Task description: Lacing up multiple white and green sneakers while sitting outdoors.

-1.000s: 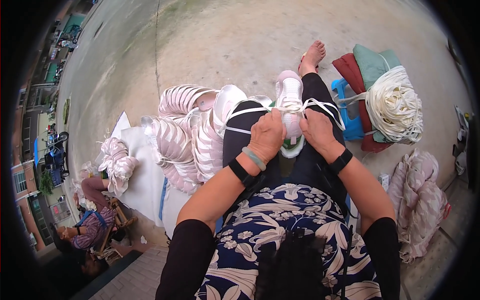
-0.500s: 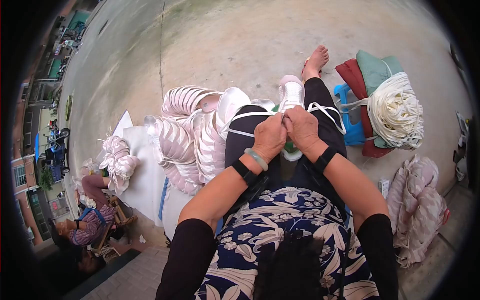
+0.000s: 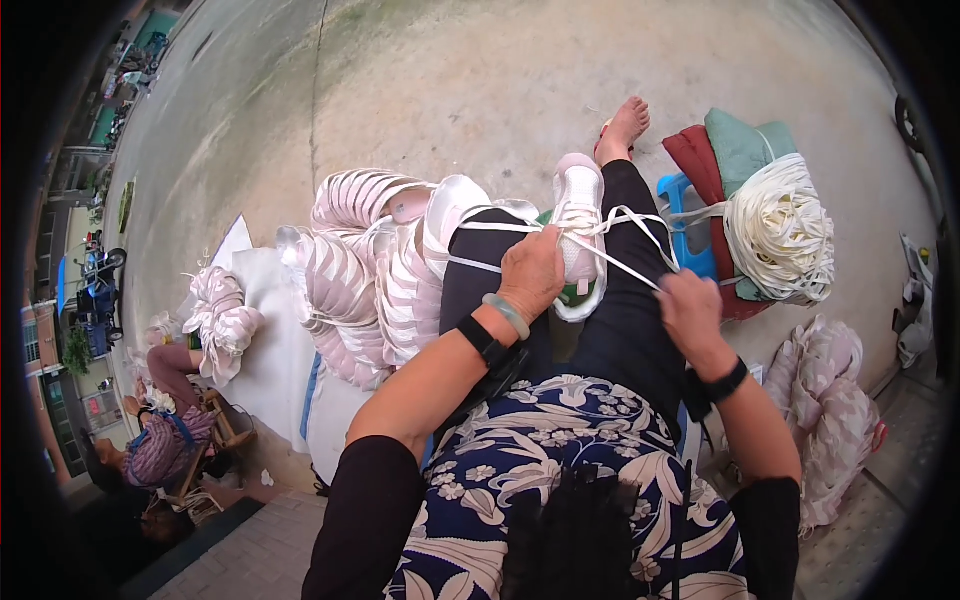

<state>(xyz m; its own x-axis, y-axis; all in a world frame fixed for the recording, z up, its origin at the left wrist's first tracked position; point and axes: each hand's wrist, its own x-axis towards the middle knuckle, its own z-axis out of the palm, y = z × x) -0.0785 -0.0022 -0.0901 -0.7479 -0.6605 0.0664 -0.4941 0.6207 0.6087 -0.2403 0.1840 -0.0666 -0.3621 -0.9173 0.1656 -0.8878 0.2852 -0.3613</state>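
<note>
A pale pink and white sneaker [image 3: 579,190] rests between my thighs, toe pointing away from me, with green showing under its side and inside. My left hand [image 3: 533,270] is closed at the shoe's left edge, fingers pinching the white lace. My right hand [image 3: 692,308], closed on the same white shoelace [image 3: 632,265], is out over my right thigh. The lace runs taut between the shoe and that hand. Other loops of lace lie across both thighs. Exactly how the fingertips grip the lace is partly hidden.
Stacked pinkish-white shoe uppers [image 3: 385,270] lie at my left on white sheeting [image 3: 275,300]. At right, a blue stool [image 3: 690,235] stands by red and green cloth and a white lace bundle [image 3: 780,230]. Wrapped bundles [image 3: 825,410] lie near right. Another person [image 3: 175,440] sits far left.
My right hand has moved away from the left, right and toward me, drawing the lace out straight. The left hand stays by the shoe, now more exposed.
</note>
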